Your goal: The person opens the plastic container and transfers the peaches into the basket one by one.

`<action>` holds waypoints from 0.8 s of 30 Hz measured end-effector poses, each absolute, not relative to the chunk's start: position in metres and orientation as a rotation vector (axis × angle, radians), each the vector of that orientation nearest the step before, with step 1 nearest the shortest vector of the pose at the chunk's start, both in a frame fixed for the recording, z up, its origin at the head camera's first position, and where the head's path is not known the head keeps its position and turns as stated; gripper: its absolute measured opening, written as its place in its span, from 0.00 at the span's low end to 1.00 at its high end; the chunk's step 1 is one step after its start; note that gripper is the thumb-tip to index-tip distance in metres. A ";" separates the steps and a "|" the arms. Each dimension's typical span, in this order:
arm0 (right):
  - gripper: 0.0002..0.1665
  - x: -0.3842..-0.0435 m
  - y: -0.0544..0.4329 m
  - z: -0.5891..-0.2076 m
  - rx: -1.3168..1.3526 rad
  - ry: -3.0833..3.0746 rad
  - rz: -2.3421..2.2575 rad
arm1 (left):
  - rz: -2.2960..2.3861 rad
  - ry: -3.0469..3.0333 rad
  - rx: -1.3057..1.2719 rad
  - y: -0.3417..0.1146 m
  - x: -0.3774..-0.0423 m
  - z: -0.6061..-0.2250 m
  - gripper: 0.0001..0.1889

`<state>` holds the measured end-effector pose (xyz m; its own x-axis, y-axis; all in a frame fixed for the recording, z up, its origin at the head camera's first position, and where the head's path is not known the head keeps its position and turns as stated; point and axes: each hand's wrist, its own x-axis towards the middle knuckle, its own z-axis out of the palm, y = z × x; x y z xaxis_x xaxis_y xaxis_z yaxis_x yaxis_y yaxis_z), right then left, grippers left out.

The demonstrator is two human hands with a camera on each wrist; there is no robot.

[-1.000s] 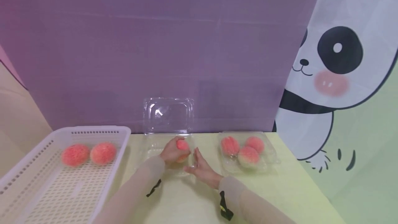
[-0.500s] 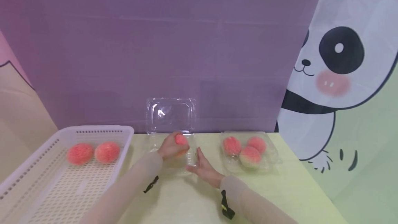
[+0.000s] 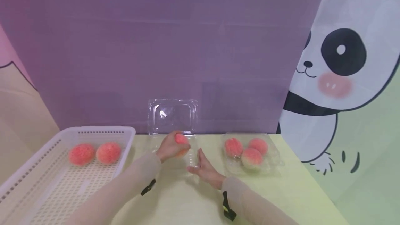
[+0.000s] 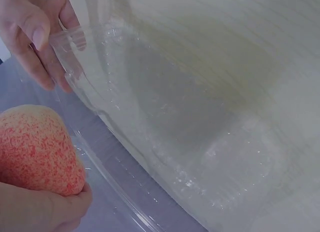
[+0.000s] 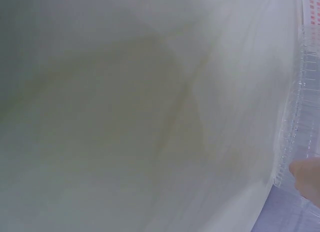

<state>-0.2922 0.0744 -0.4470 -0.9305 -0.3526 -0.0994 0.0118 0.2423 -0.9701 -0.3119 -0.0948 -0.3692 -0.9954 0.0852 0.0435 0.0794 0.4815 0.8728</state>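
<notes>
While a peach (image 3: 180, 138) is grasped by the left hand (image 3: 169, 147), fingers curled, over the lid-up clear clamshell (image 3: 170, 127), the clamshell's right side is touched by the right hand (image 3: 206, 171), fingers extended; peach-to-base contact can't be told.

a pink-speckled peach (image 3: 181, 139) is held over an open clear container (image 3: 173, 118)

a plain purple backdrop (image 3: 175, 51) stands behind a pale yellow table (image 3: 182, 200); to the right, a cartoon panda (image 3: 337, 72) decorates a light green wall (image 3: 372, 190).
</notes>
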 end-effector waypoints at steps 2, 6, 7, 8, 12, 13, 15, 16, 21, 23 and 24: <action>0.58 -0.292 0.075 -0.447 -0.325 2.221 -1.745 | 1.593 2.695 0.131 -0.097 -0.308 -0.367 0.38; 0.57 -0.291 0.074 -0.445 -0.341 2.224 -1.750 | 1.617 2.663 0.101 -0.105 -0.297 -0.358 0.38; 0.57 -0.291 0.074 -0.445 -0.346 2.227 -1.750 | 1.620 2.652 0.096 -0.108 -0.295 -0.355 0.38; 0.57 -0.290 0.074 -0.444 -0.346 2.229 -1.750 | 1.622 2.644 0.090 -0.110 -0.292 -0.353 0.38; 0.57 -0.289 0.075 -0.444 -0.346 2.218 -1.751 | 1.617 2.634 0.096 -0.120 -0.284 -0.342 0.37; 0.57 -0.289 0.075 -0.444 -0.347 2.214 -1.753 | 1.617 2.628 0.098 -0.122 -0.282 -0.339 0.36; 0.58 -0.289 0.075 -0.444 -0.345 2.207 -1.754 | 1.621 2.620 0.098 -0.127 -0.280 -0.335 0.35; 0.58 -0.289 0.075 -0.444 -0.346 2.209 -1.753 | 1.619 2.619 0.099 -0.130 -0.278 -0.332 0.35; 0.58 -0.289 0.075 -0.444 -0.349 2.218 -1.746 | 1.592 2.645 0.098 -0.148 -0.273 -0.322 0.35; 0.59 -0.288 0.075 -0.444 -0.348 2.216 -1.740 | 1.573 2.665 0.110 -0.157 -0.271 -0.318 0.36; 0.59 -0.288 0.075 -0.444 -0.349 2.213 -1.738 | 1.564 2.677 0.121 -0.162 -0.270 -0.317 0.35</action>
